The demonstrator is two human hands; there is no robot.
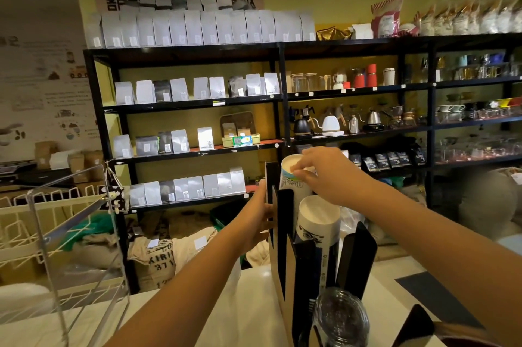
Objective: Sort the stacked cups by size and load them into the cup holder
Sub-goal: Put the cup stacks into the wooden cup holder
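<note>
A black and tan cup holder (284, 236) stands on the white counter in the middle of the head view. My left hand (258, 216) grips its far left wall. My right hand (324, 174) is closed on the rim of a white paper cup stack (291, 180) that sits in the far slot. A second white cup stack (317, 222) with dark print leans in the slot in front of it. A clear plastic cup stack (340, 318) fills the nearest slot.
A white wire rack with a clear panel (59, 231) stands at the left on the white counter (197, 318). A dark mat (435, 298) lies at the right. Black shelves (282, 98) with bags and kettles fill the background.
</note>
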